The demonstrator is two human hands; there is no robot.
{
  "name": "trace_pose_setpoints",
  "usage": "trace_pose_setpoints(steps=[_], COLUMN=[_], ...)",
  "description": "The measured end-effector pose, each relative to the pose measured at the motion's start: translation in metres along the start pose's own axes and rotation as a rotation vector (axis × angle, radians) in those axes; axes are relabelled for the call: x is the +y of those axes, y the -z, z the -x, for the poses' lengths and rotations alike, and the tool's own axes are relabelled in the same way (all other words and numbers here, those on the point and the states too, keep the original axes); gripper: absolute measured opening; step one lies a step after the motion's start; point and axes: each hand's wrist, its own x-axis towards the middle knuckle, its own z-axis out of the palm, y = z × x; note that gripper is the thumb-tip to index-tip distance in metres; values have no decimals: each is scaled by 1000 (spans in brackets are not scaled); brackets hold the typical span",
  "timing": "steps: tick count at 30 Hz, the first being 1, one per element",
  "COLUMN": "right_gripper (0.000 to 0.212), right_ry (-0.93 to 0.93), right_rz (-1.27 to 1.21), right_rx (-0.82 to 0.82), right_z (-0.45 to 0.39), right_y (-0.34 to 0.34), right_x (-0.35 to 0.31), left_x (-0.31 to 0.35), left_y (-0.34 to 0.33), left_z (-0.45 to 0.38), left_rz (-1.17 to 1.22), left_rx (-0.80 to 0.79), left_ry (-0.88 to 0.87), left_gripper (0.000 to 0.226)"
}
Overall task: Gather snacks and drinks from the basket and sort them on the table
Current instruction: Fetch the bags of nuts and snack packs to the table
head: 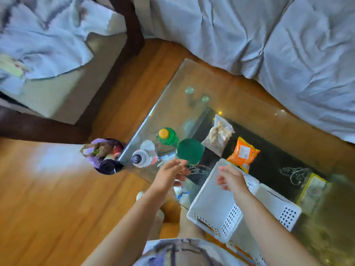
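Observation:
The white perforated basket (209,200) lies at the near edge of the glass table (249,112), with nothing visible inside. Left of it stand the drinks: a clear bottle with a dark cap (143,158), a green bottle with an orange cap (166,136) and a green-lidded container (190,154). Farther back lie a clear bag of nuts (219,134) and an orange snack bag (243,153). My left hand (171,175) reaches toward the green-lidded container with relaxed fingers close to its near edge. Over the basket's far rim hovers my right hand (230,179), loosely curled and holding nothing.
A round bin (107,156) full of rubbish stands on the wooden floor at the table's left corner. A yellow packet (311,191) lies to the right of the basket. A sofa under a grey sheet (269,45) borders the far side, and an armchair (57,73) is at the left.

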Motion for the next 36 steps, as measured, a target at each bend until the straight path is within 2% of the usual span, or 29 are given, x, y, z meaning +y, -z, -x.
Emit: trace_pose_setpoints(steps=[5,10,16,21,24,28,32,36], right_gripper=[10,21,11,7,10,11,11,16], right_ry=[15,56,184,208,209,245,273,232], right_rz=[266,531,901,992,1007,1058,1127,1219], right_rx=[-176,-304,-415,-450,-451,-409,-293,-248], right_z=[41,86,153,203,224,239,241,246], right_y=[-72,-159,-270,-338,-367,-397,-437,-503], right_x=[-6,1,27,63,79,93,102,107], left_x=[-67,-159,-274,-361,-398,-425,-426,-425], left_y=[96,177,245,276,291,322,365,411], left_z=[59,128,210,261,274,281,284,292], left_rz=[174,434,795,1093,1189,1241,1287,1284], left_rx=[281,521,751,847,848,853,889,957], left_ry=[80,202,288,347,420,479,371,215], left_gripper=[21,16,12,12,27,20,12,16])
